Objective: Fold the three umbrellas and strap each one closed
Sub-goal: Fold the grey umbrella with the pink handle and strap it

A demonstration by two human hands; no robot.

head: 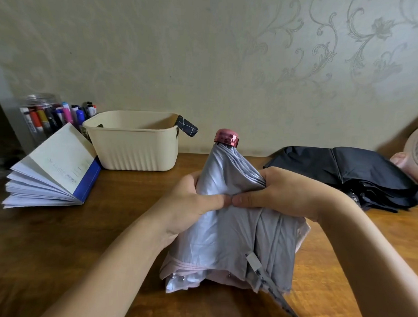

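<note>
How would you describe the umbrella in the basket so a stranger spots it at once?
On the brown wooden table, find the cream ribbed plastic basket by the wall. From its right rim pokes a navy umbrella with thin white checks. The others are plain: a pale grey umbrella held upright, a black umbrella lying right.

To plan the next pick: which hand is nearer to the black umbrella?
Right. The right hand grips the grey umbrella just left of the black umbrella; the left hand grips it farther left.

left hand [196, 201] + right hand [280, 192] | squeezing grey umbrella [233, 231] | upright
</note>
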